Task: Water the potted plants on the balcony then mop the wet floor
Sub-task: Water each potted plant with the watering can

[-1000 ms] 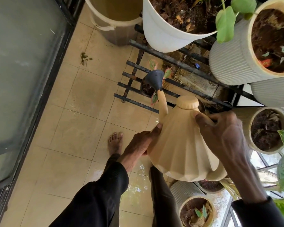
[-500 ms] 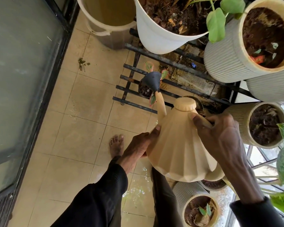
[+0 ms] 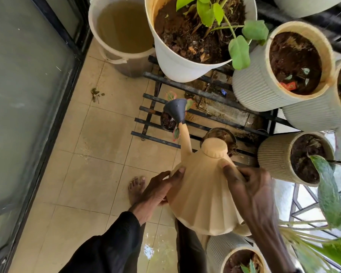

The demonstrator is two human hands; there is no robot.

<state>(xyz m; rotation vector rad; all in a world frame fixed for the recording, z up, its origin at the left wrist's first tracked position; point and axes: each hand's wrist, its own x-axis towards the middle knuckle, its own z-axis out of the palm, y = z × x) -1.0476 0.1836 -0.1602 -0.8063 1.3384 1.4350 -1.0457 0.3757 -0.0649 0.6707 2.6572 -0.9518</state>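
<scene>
I hold a beige ribbed watering can (image 3: 203,196) tilted forward. Its dark rose head (image 3: 176,109) hangs over a small dark pot (image 3: 167,122) with a pink-green seedling on the low black rack (image 3: 185,89). My right hand (image 3: 250,190) grips the can's handle from the right. My left hand (image 3: 158,192) presses against the can's left side. A large white pot (image 3: 177,64) with a green-leaved plant and a ribbed pot (image 3: 252,89) stand on the upper rack. Another ribbed pot (image 3: 274,156) sits to the right.
A bucket (image 3: 114,56) of murky water stands at the back left. A glass door (image 3: 24,95) runs along the left. The beige tiled floor (image 3: 98,150) has a wet patch (image 3: 152,249) near my bare foot (image 3: 136,186). One more ribbed pot (image 3: 224,253) is below the can.
The view has shifted downward, so the pots and bucket show more fully. The can, still held in both hands, stays tilted over the small pot.
</scene>
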